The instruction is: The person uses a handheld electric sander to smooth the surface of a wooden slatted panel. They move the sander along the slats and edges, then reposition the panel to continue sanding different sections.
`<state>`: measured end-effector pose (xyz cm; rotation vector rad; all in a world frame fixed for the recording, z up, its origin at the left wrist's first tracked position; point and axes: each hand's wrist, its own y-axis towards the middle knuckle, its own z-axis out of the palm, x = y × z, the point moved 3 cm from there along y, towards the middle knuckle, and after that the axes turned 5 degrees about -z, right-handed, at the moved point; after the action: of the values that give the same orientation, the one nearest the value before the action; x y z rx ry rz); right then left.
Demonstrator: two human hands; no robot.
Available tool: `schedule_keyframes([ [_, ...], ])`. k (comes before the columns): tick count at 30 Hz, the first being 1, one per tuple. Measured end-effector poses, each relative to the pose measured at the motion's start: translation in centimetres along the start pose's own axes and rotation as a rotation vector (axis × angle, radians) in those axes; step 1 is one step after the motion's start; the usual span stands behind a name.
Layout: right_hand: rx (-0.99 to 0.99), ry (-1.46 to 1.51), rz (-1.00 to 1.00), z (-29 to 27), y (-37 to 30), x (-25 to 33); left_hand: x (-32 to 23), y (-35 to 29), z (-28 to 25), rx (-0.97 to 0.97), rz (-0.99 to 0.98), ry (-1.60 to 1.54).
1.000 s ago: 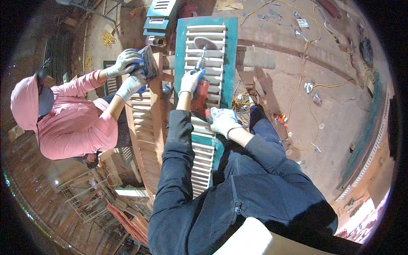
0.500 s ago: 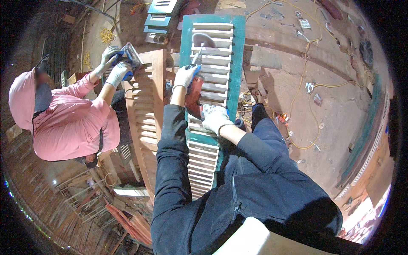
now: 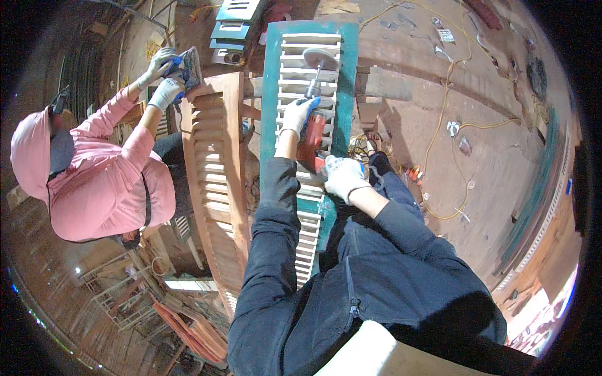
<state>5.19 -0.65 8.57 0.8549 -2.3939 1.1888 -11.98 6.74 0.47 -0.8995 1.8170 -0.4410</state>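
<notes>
A louvered shutter (image 3: 271, 81) with a green frame and pale slats lies lengthwise before me. Over its slats I hold a red power drill (image 3: 313, 135), with a round grey disc (image 3: 320, 59) on the end of its shaft. My left hand (image 3: 296, 115), in a white and blue glove, is closed round the front of the drill, behind the chuck. At the drill's rear end my gloved right hand (image 3: 345, 177) is closed on the handle. The disc is over the upper slats, towards the shutter's right side; whether it touches them I cannot tell.
On the left a co-worker in pink (image 3: 113, 175) holds a sander (image 3: 188, 67) at the far end of a bare wooden shutter (image 3: 235, 144). Green panels (image 3: 231, 30) lie beyond. A yellow cord (image 3: 433, 144) loops across the floor on the right, with scraps about it.
Both my hands and the drill have moved to the right, and the disc has shifted from the slats' left side towards their right. The co-worker's hands and sander have moved slightly left and away.
</notes>
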Motion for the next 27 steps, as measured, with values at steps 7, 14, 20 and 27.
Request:
schedule_keyframes([
  [7,0.078,-0.133,-0.140,-2.2,1.5,0.3,3.5,2.0,-2.3,-0.135,-0.025,-0.129],
  [14,-0.079,-0.110,-0.160,-1.1,0.6,-1.6,1.2,-0.2,-1.4,-0.248,-0.007,0.093],
  [20,0.037,-0.316,-0.210,-5.1,-1.4,-5.7,1.9,-0.6,3.0,-0.192,-0.207,-0.232],
  [27,0.097,-0.357,-0.069,-5.9,-3.6,-6.3,0.1,-1.7,5.7,-0.112,-0.168,-0.212],
])
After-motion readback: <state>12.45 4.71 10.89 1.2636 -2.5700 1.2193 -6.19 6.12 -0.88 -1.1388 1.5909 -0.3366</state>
